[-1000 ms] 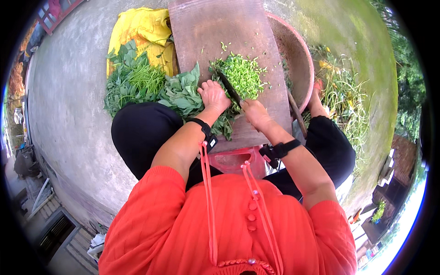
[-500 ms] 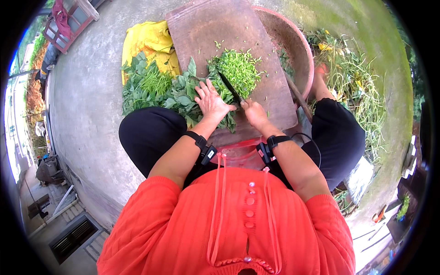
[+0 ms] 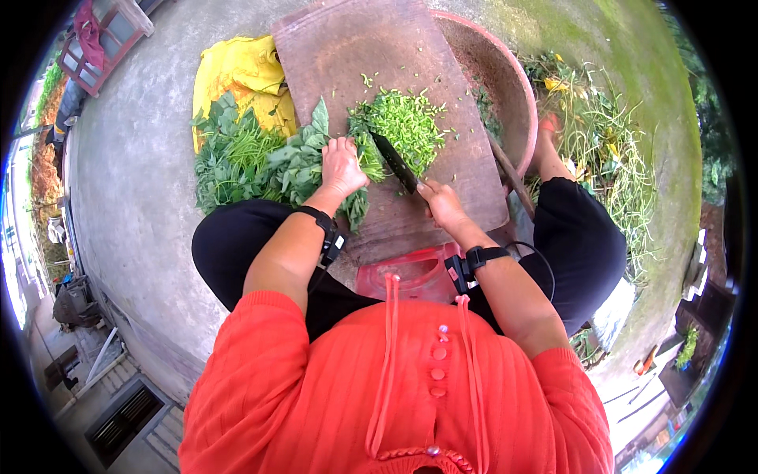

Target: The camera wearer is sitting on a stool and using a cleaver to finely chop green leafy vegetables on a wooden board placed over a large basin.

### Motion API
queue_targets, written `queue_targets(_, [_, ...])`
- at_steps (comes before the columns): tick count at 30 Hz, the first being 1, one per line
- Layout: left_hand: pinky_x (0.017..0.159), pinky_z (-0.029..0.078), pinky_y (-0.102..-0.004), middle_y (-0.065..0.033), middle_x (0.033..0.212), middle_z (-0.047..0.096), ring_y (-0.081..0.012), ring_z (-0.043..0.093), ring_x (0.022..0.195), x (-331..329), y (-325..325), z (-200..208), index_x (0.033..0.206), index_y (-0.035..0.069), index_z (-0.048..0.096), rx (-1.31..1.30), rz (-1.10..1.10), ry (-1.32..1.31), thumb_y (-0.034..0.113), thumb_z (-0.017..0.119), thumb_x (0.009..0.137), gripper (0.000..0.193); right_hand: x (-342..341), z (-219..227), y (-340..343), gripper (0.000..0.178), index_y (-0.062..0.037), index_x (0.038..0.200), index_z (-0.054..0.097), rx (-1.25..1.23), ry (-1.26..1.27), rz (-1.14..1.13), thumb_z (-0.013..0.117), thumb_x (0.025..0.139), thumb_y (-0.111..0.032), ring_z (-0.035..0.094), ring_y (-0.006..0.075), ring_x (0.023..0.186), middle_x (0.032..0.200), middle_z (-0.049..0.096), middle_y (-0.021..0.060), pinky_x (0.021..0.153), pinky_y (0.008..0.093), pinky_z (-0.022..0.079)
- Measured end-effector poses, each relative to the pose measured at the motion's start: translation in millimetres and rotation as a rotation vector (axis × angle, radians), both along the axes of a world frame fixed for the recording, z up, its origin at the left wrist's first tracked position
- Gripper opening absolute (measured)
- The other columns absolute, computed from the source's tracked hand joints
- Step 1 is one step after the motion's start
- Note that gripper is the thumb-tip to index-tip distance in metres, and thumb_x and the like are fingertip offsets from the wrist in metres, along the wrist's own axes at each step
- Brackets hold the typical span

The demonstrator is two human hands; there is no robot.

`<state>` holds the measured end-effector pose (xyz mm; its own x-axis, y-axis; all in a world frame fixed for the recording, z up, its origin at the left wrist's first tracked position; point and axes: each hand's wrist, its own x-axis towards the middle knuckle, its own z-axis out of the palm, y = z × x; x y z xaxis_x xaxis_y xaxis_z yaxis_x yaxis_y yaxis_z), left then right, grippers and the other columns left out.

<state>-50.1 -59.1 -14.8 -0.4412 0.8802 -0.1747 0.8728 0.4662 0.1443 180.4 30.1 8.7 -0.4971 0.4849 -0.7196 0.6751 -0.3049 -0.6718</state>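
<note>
- At far left we see a glass-paned frame [image 3: 110,49] with a pink cloth [image 3: 89,38] draped on it, then grey concrete ground [image 3: 146,158]; the place looks like an open yard.
- Next, a yellow sack [image 3: 241,75] lies beside the surface [image 3: 355,47], a brown board, with a heap of uncut greens [image 3: 225,154] in front of it.
- Our left hand [image 3: 342,170] has its fingers curled around a leafy bunch [image 3: 371,162] over the surface's left side, light stems poking out toward the knife [image 3: 395,162].
- We judge the step in hand to be slicing this bunch; another cut would call for fingertips tucked back and the stems fed squarely under the edge.
- The chopped pieces [image 3: 408,126] form a mound on the surface, scraps scattered around; the blade slants along its near side, whether touching the board we cannot tell.
- Our right hand [image 3: 444,204] is closed around the knife's handle.
- At right, a reddish tub [image 3: 513,118] stands beside the surface; beyond it, a tangle of stalks [image 3: 612,162] lies on mossy ground [image 3: 671,118].
</note>
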Motion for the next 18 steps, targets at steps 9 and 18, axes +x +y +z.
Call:
queue_targets(9, [0.108,0.031,-0.0428,-0.0129,0.146,0.036,-0.0305,0.032,0.136,-57.4,16.5,11.2,0.135,-0.001,0.046,-0.152,-0.006,-0.134,0.031,0.088,0.042,0.107,-3.2,-0.2,4.3,0.035,-0.0046,0.107,0.063,-0.028,-0.032,0.010,0.052,0.095,-0.036,0.055,0.0224,0.048,0.057,0.055,0.0113,0.049,0.0382,0.044])
queue_targets(18, [0.089,0.045,-0.0367,-0.0122,0.102,0.065,-0.0268,0.062,0.101,-16.8,14.8,15.7,0.108,0.003,0.055,-0.150,0.154,-0.059,0.036,0.087,0.047,0.077,-13.3,35.2,8.6,0.034,-0.0053,0.099,0.062,-0.118,-0.070,0.011,0.051,0.096,-0.037,0.050,0.0186,0.041,0.057,0.053,0.0067,0.038,0.0336,0.040])
